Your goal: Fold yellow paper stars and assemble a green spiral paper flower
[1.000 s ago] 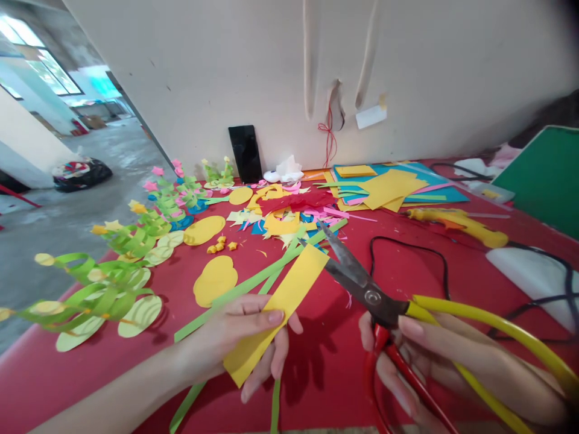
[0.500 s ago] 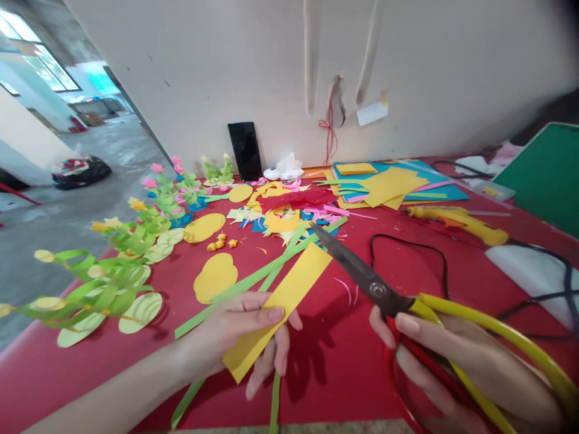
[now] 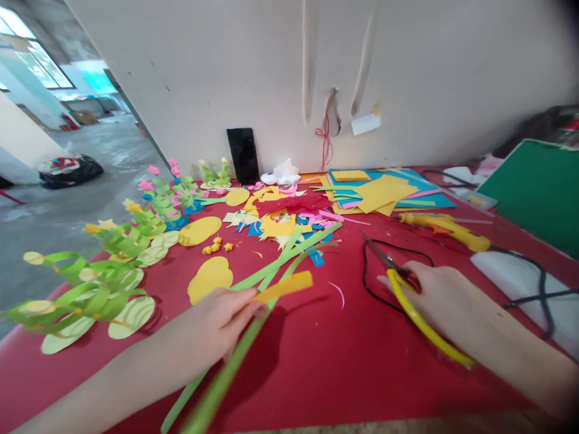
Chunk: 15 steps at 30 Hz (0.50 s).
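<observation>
My left hand [image 3: 221, 322] is closed on a yellow paper strip [image 3: 287, 286], pinched between thumb and fingers and pointing right. A blurred green paper strip [image 3: 237, 361] passes by these fingers; whether they also grip it I cannot tell. More green strips [image 3: 271, 265] lie crossed just beyond. At the right, my right hand [image 3: 438, 295] is closed on scissors with yellow handles [image 3: 420, 328], low over the red tabletop. Their dark blades [image 3: 380, 250] point away and to the left. Some of the right fingers are hidden behind the hand.
Green curled-paper plants [image 3: 94, 283] line the left edge. Paper scraps [image 3: 275, 223] are heaped mid-table, with small yellow stars [image 3: 218, 245] nearby. A yellow glue gun [image 3: 447, 229] with a black cord lies right. A phone [image 3: 243, 157] leans on the wall by coloured sheets [image 3: 384, 193].
My right hand has turned over and lowered the scissors toward the table. My left hand has tilted the yellow strip flatter, and a green strip beside it has shifted.
</observation>
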Available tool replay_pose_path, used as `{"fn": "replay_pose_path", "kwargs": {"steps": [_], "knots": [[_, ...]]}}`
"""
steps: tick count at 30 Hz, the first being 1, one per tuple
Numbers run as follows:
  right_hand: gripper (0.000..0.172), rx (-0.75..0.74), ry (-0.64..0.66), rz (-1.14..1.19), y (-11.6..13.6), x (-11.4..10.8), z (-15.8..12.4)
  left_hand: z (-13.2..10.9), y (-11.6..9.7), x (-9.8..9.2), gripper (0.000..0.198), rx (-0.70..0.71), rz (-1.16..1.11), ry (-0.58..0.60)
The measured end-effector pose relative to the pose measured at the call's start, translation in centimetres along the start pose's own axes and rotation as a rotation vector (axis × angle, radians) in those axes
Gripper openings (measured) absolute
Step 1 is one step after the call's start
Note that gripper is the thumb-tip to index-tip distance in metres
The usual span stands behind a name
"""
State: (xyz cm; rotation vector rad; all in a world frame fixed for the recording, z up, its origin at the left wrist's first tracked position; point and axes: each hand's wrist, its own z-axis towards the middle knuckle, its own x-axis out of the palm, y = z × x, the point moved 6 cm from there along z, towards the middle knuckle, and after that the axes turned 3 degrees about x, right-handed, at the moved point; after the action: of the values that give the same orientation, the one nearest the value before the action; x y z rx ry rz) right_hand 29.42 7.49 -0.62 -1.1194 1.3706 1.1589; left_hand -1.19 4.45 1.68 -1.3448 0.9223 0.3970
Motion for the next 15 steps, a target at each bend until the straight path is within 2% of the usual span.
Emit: {"fn": "replay_pose_path", "kwargs": {"steps": [2, 4, 7, 9, 12, 15], "knots": [[0.031, -0.052, 0.02, -0.096, -0.2, 0.6, 0.0, 0.4, 0.1, -1.3, 0.016, 0.052, 0.06, -0.12], [0.034, -0.109, -0.002, -0.121, 0.0, 0.3, -0.3, 0.6, 0.0, -2.0, 0.016, 0.094, 0.078, -0.18], [0.032, -0.099, -0.075, -0.129, 0.4, -1.7, -0.4, 0.8, -0.4, -1.5, 0.02, 0.142, 0.121, -0.137], [0.031, -0.052, -0.091, -0.128, 0.4, -3.3, 0.5, 0.9, -0.7, -0.8, 0.022, 0.18, 0.175, -0.109], [0.027, 0.027, -0.124, -0.118, -0.4, -5.6, 4.2, 0.8, -0.8, 0.3, 0.024, 0.224, 0.23, -0.109], [0.024, 0.081, -0.138, -0.127, -1.8, -6.6, 9.7, 0.9, 0.1, 1.2, 0.025, 0.208, 0.22, -0.084]]}}
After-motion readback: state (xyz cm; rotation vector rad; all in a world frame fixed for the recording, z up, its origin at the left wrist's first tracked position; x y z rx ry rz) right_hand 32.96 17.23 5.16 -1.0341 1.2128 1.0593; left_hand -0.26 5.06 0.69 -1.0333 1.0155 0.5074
